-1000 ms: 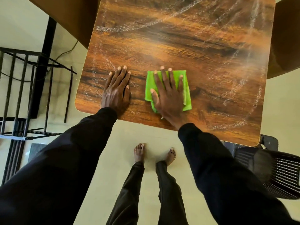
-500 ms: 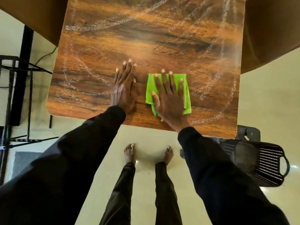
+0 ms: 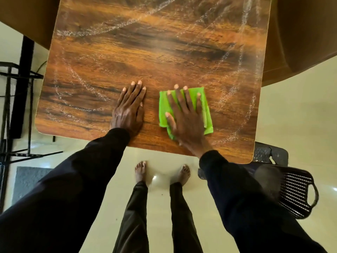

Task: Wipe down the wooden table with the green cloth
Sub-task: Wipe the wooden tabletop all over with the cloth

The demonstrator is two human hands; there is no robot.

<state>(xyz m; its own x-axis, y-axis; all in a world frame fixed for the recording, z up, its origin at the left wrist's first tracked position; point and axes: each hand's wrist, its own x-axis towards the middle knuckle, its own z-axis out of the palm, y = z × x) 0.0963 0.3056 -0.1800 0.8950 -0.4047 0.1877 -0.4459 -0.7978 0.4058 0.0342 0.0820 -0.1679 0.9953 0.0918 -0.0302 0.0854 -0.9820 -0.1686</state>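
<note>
The person wears long black sleeves that reach both wrists, loose and plain, without markings. The left hand and right hand are bare, with no rings or watch. Dark trousers end at the ankles above bare feet.

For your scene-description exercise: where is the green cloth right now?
In the head view, the green cloth lies flat on the wooden table near its front edge, right of centre, pressed under the right hand, with the left hand beside it.
</note>
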